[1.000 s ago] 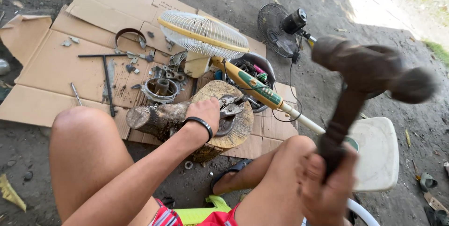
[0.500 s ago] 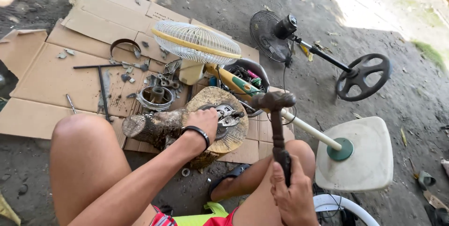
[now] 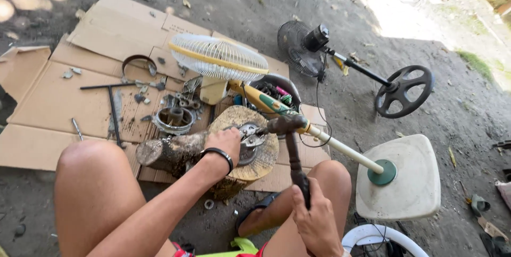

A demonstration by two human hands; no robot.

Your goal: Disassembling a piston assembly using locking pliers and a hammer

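Note:
My right hand grips the dark handle of a rusty hammer, whose head rests low by a metal motor part on a round wooden stump. My left hand, with a black band on the wrist, presses that metal part down on the stump. My bare knees frame the stump on both sides.
A white standing fan lies across flattened cardboard, its pole reaching a white base. A black fan with a wheel-shaped base lies behind. Loose metal parts, a T-wrench and a bucket of tools lie about.
The hammer was raised high to the right one second ago; it has swung down and its head is now at the metal part on the stump. My left hand stayed put.

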